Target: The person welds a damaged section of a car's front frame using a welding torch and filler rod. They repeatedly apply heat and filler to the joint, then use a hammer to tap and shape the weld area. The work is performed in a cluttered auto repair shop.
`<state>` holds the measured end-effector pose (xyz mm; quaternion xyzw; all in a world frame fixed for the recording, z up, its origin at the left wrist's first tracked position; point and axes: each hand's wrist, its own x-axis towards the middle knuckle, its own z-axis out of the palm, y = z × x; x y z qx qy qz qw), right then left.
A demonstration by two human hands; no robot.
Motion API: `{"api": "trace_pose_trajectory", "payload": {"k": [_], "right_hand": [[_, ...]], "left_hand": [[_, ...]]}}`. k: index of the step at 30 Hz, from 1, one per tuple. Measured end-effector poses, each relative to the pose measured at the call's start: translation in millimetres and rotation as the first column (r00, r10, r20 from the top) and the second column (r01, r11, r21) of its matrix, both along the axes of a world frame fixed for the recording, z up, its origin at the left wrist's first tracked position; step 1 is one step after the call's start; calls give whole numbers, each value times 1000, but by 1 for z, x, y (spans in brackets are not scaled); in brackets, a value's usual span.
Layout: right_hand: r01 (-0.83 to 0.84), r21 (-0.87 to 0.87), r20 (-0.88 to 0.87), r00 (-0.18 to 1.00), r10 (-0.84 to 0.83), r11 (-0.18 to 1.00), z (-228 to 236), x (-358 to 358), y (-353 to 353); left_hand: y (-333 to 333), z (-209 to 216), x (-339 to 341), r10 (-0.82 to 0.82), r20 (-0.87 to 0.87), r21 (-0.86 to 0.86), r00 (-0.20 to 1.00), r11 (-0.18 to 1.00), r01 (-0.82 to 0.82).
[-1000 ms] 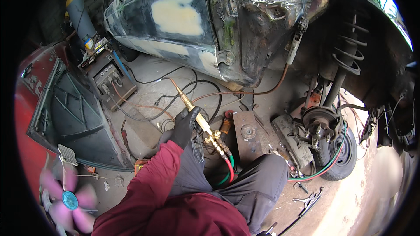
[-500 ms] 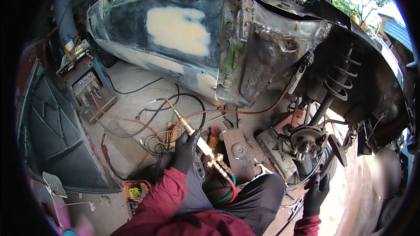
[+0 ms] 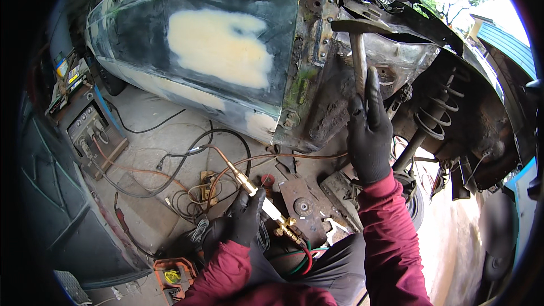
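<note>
My left hand [image 3: 245, 215], in a dark glove, is closed round a brass gas torch [image 3: 271, 209] with a white handle. Its bent copper tip points up and left, with a small pale streak at the end that looks like a flame. Red and green hoses [image 3: 308, 260] run from its valves. Higher up on the right, my gloved right hand [image 3: 369, 139] grips a hammer [image 3: 358, 59] by its handle, head upward. The hammer head overlaps the bare, rusty inner body panel [image 3: 334, 93] in view; whether it touches cannot be told.
A car door [image 3: 226, 99] with a cream filler patch is ahead. To the right are a coil spring strut [image 3: 429, 119] and wheel arch. A welding machine [image 3: 90, 130] stands left, its cables looping over the floor. An orange toolbox [image 3: 170, 283] and a loose panel [image 3: 62, 192] lie near.
My right hand has lifted the hammer from low beside my right knee up to the body panel. The torch stays in my left hand, and the view has shifted to the right.
</note>
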<state>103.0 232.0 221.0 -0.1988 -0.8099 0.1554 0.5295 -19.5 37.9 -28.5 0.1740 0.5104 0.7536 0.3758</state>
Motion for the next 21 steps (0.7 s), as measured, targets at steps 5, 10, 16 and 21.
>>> {"api": "trace_pose_trajectory", "payload": {"k": [5, 10, 16, 21], "right_hand": [[37, 199, -33, 999, -31, 979, 6, -27, 12], [70, 87, 90, 993, -78, 994, 7, -39, 23], [35, 159, -26, 999, -31, 987, 2, -49, 23], [128, 258, -87, 990, -109, 958, 0, -56, 18]], "left_hand": [[-4, 7, -2, 10, 136, -14, 991, 1000, -8], [-9, 13, -11, 6, 85, -31, 996, 1000, -3], [-7, 19, -18, 26, 208, -17, 978, 1000, -23], [-7, 18, -24, 32, 249, -29, 968, 999, -25]]}}
